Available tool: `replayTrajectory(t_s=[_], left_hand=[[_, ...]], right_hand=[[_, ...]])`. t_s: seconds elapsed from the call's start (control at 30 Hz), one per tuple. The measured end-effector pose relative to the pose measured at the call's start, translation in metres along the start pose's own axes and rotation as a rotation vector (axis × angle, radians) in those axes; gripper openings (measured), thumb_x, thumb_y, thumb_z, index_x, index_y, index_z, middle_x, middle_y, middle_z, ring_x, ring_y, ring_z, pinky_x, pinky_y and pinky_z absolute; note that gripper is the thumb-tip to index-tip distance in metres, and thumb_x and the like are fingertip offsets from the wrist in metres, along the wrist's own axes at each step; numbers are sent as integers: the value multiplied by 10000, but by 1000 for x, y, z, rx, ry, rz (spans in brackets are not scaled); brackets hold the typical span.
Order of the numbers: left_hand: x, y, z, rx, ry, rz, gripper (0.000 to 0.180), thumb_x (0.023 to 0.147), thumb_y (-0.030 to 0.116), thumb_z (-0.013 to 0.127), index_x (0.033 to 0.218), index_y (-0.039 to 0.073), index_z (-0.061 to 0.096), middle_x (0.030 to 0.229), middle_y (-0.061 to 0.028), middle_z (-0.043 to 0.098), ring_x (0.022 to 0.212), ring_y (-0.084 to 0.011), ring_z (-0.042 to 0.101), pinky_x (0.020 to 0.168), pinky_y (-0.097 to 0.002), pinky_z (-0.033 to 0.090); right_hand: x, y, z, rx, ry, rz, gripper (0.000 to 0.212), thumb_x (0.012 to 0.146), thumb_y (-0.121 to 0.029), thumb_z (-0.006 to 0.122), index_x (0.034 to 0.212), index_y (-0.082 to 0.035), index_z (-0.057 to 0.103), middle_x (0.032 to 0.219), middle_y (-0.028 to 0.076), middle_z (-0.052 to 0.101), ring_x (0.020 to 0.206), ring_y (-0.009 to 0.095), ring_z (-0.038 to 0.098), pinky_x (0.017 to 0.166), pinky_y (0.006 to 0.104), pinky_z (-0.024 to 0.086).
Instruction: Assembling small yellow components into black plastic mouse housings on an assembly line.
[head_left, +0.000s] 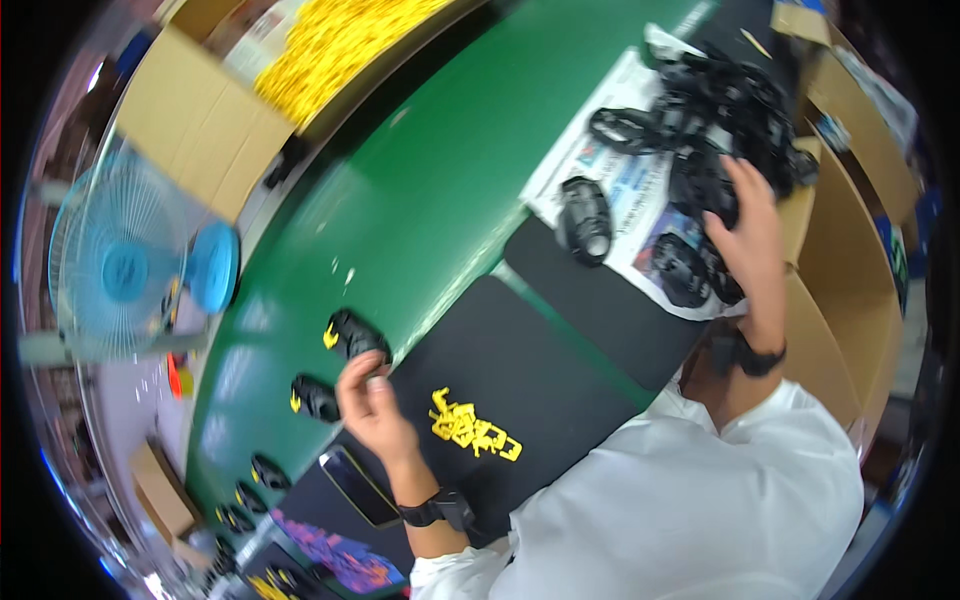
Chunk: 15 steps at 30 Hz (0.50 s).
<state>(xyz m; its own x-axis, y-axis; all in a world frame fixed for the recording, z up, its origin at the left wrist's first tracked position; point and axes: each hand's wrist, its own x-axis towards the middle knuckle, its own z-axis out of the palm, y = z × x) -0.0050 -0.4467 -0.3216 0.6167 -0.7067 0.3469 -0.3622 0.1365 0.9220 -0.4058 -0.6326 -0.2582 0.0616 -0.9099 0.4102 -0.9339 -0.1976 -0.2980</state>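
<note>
My right hand (750,240) is at the pile of black plastic housings (730,110) on the right. Its thumb and fingers are spread beside a black housing (703,180), and I see no grip on it. On the left, my left hand (378,415) has its fingers loosely bent and apart, close to a black housing with a yellow tip (355,332). Whether the fingertips touch that housing is unclear. A small heap of yellow plastic pieces (470,430) lies on the black mat (530,375) between my hands. Single black housings (586,220) lie on the printed paper (620,200).
More yellow-tipped black housings (315,398) line the green table (400,200) at left. A phone (358,485) lies by my left wrist. Beyond stand a blue fan (125,260) and a carton of yellow pieces (210,125). Open cardboard boxes (850,270) stand at right.
</note>
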Motion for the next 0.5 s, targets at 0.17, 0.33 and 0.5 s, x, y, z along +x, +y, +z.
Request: replayTrajectory(t_s=[0.17, 0.33, 0.5], left_hand=[[-57, 29, 15, -781, -897, -592, 892, 935, 702, 374, 1455, -23, 351, 1333, -197, 542, 1139, -280, 596, 952, -423, 500], [-112, 14, 3, -1298, -944, -1040, 910, 938, 740, 191, 1436, 3, 381, 1396, -164, 500, 1259, -268, 529, 1011, -388, 466], [-150, 29, -32, -1093, -528, -997, 859, 846, 573, 633, 1400, -37, 391, 1302, -250, 541, 1147, -313, 604, 952, -390, 516]], right_hand=[[-20, -104, -29, 689, -475, -712, 666, 600, -103, 696, 1261, -82, 614, 1313, 154, 534, 1277, 367, 470, 1069, 451, 370], [-92, -181, 18, 1020, -955, -1485, 315, 825, -178, 678, 1140, -186, 661, 1313, 71, 511, 1303, 313, 430, 1110, 536, 311], [-97, -217, 52, 1510, -1225, -1214, 154, 880, -185, 647, 1022, -164, 702, 1160, 32, 627, 1090, 244, 593, 961, 427, 444]])
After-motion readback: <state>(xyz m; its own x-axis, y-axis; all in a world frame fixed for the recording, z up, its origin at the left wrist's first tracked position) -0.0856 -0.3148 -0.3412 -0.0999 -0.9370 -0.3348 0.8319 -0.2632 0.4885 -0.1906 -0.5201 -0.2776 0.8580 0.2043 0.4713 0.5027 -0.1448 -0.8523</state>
